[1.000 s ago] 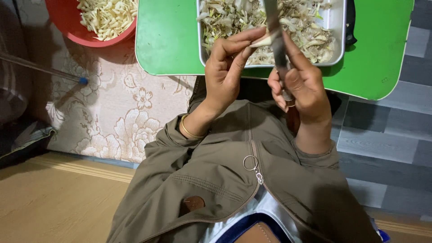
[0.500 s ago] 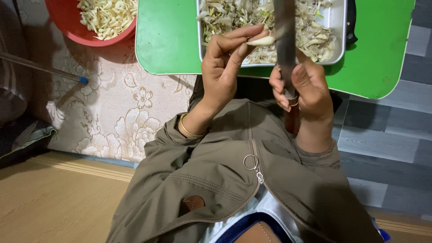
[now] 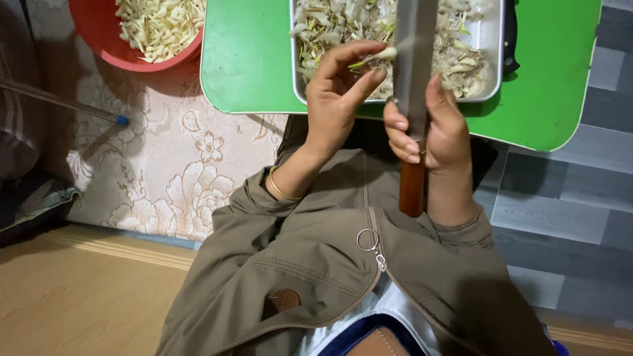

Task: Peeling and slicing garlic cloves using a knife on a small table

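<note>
My left hand [image 3: 339, 92] pinches a small pale clove-like piece with a green shoot [image 3: 376, 57] between thumb and fingers, held against the flat of a knife blade. My right hand [image 3: 432, 122] grips a large knife [image 3: 414, 72] with a brown wooden handle, blade pointing away from me over a white rectangular tray [image 3: 498, 72]. The tray is full of pale peels and trimmings [image 3: 330, 20] and rests on a green board [image 3: 244, 59]. Both hands hover at the tray's near edge, above my lap.
A red bowl [image 3: 105, 39] of peeled pale pieces sits at the upper left on a floral mat [image 3: 171, 171]. A thin rod with a blue tip [image 3: 66, 104] lies at the left. Grey floor tiles are on the right, wooden flooring at the lower left.
The knife blade has swung more upright and shifted right, and the piece in my left hand now shows a green shoot at the blade. Both hands stay above the tray's edge.
</note>
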